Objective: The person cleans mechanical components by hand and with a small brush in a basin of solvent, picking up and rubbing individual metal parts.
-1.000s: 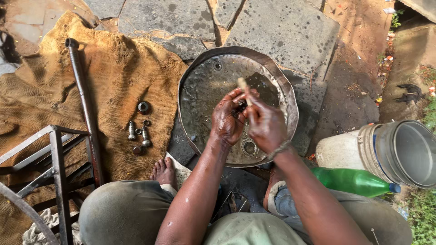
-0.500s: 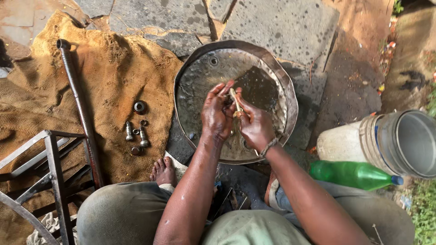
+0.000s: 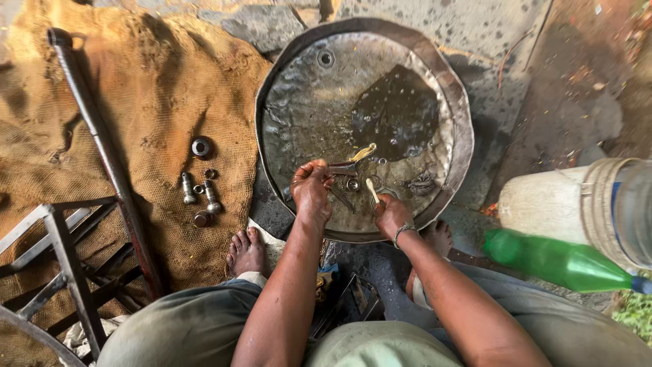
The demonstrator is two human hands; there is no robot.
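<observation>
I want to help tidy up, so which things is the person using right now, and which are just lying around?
In use:
left hand
right hand
small stick in the right hand
round metal pan
small metal parts in the pan

Lying about:
bolts and rings on the sack cloth
green bottle
white bucket
metal frame

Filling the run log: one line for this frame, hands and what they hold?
left hand: grips small dark part over metal pan | right hand: holds pale stick | burlap: bolts laid out

Green bottle [image 3: 560, 261], tan burlap sacking [image 3: 156, 88], dull grey dented pan [image 3: 309, 115].
</observation>
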